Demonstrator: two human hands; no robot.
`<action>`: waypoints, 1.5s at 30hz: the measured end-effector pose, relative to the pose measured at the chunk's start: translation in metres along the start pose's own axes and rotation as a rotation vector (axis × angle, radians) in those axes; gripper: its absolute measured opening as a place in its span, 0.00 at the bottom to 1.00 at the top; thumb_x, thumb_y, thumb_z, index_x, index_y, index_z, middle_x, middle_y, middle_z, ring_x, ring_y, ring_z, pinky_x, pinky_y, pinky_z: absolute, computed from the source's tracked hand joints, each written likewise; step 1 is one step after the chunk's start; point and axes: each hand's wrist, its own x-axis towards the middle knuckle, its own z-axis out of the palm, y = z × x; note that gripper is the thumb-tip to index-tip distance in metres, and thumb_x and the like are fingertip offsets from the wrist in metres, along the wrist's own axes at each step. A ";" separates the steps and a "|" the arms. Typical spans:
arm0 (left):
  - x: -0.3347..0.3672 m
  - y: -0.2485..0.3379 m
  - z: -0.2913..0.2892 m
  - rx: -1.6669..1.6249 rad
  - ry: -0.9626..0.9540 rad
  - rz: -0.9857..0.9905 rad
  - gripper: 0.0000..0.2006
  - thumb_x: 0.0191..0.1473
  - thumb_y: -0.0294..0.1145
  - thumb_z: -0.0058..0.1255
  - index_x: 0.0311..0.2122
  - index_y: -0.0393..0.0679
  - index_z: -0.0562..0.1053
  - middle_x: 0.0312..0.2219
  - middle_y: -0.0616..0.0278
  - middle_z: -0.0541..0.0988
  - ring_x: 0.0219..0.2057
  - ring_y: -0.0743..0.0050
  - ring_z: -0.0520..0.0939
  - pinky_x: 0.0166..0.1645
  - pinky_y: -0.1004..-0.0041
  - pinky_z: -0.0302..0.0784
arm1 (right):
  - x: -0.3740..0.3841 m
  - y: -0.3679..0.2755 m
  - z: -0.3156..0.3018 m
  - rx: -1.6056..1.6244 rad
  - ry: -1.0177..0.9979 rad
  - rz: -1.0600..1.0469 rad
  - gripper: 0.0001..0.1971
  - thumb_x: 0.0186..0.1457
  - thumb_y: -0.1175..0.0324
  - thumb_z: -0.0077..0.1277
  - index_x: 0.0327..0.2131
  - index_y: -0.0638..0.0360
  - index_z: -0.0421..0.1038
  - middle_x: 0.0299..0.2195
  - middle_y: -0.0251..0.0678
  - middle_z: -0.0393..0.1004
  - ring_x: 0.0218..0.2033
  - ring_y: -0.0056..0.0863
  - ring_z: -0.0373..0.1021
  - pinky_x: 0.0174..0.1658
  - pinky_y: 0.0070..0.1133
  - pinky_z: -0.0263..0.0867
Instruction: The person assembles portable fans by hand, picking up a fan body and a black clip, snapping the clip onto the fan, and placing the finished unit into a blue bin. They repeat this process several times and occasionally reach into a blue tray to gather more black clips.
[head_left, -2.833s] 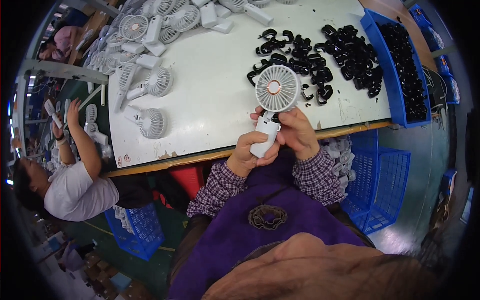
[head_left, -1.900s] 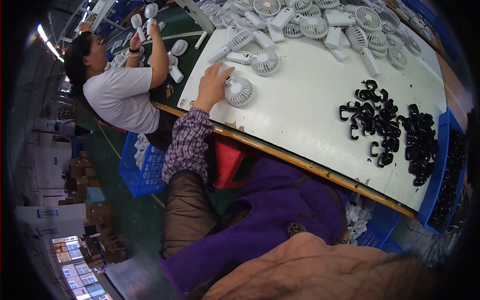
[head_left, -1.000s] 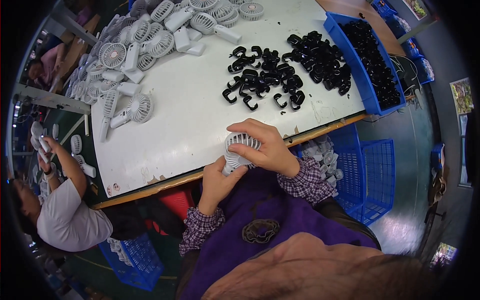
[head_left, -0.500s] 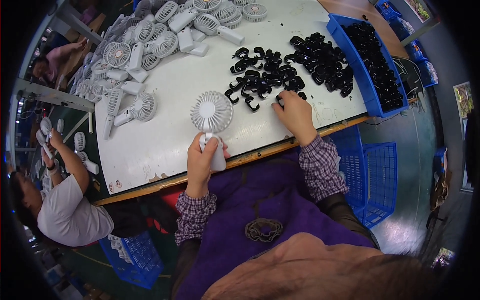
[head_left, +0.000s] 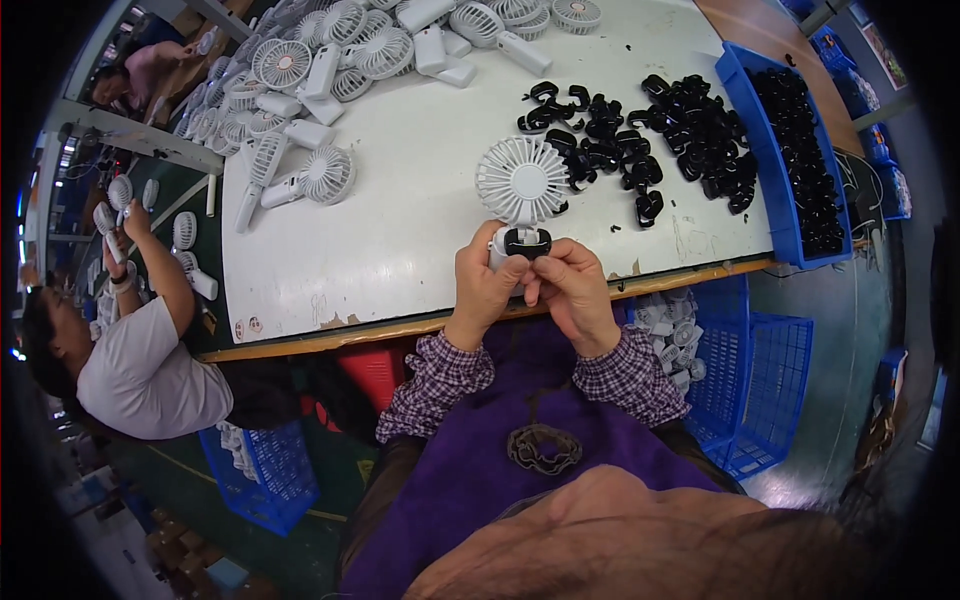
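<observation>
Close to the table's front edge, a white handheld fan stands with its round grille pointing away from me. My left hand is wrapped round its handle. A glossy black plastic clip lies against the top of the handle, just under the grille. The fingers of my right hand are pinched at the clip's right side, and both thumbs nearly meet below it. Beyond my hands is a loose heap of the same black clips. The lower part of the fan's handle is hidden by my fingers.
Many white fans are piled at the far left of the white table. A blue bin of black clips stands at the right edge. Blue crates sit on the floor to the right. A co-worker handles fans at the left.
My right hand has left the clip heap, bringing a black clip to the fan's handle. My left hand and the fan have moved right to meet it. The whole view has shifted.
</observation>
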 end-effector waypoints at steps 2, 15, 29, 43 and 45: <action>-0.001 -0.002 -0.002 0.128 0.073 0.056 0.24 0.49 0.52 0.55 0.32 0.36 0.70 0.17 0.67 0.73 0.20 0.85 0.70 0.24 0.81 0.66 | -0.001 0.000 0.003 -0.185 0.015 -0.036 0.02 0.54 0.76 0.48 0.30 0.64 0.69 0.24 0.40 0.74 0.19 0.23 0.70 0.22 0.15 0.68; -0.010 0.000 -0.002 0.089 0.101 -0.087 0.14 0.51 0.37 0.52 0.25 0.34 0.71 0.17 0.61 0.75 0.18 0.80 0.76 0.22 0.79 0.72 | -0.009 -0.027 -0.015 -0.487 0.070 -0.010 0.05 0.55 0.73 0.50 0.31 0.65 0.70 0.20 0.32 0.72 0.16 0.14 0.67 0.21 0.11 0.65; -0.007 0.006 0.020 -0.815 -0.307 -0.650 0.30 0.59 0.57 0.29 0.42 0.33 0.65 0.19 0.60 0.70 0.16 0.79 0.69 0.14 0.82 0.62 | 0.054 -0.063 0.017 -0.532 0.101 -0.243 0.20 0.47 0.69 0.56 0.43 0.64 0.65 0.35 0.31 0.72 0.36 0.16 0.68 0.41 0.16 0.65; -0.043 0.018 0.027 -1.035 -0.350 -0.737 0.17 0.51 0.38 0.42 0.36 0.31 0.70 0.12 0.53 0.68 0.07 0.66 0.66 0.10 0.74 0.60 | -0.008 -0.008 -0.009 0.122 -0.254 0.138 0.28 0.51 0.61 0.49 0.51 0.69 0.57 0.44 0.46 0.67 0.43 0.40 0.69 0.50 0.33 0.65; -0.036 0.019 0.035 -0.866 -0.424 -0.829 0.16 0.53 0.39 0.41 0.35 0.33 0.69 0.15 0.52 0.71 0.09 0.67 0.68 0.12 0.73 0.62 | -0.021 -0.012 -0.028 0.103 -0.134 0.056 0.27 0.52 0.61 0.48 0.51 0.69 0.57 0.44 0.46 0.68 0.42 0.40 0.69 0.49 0.33 0.65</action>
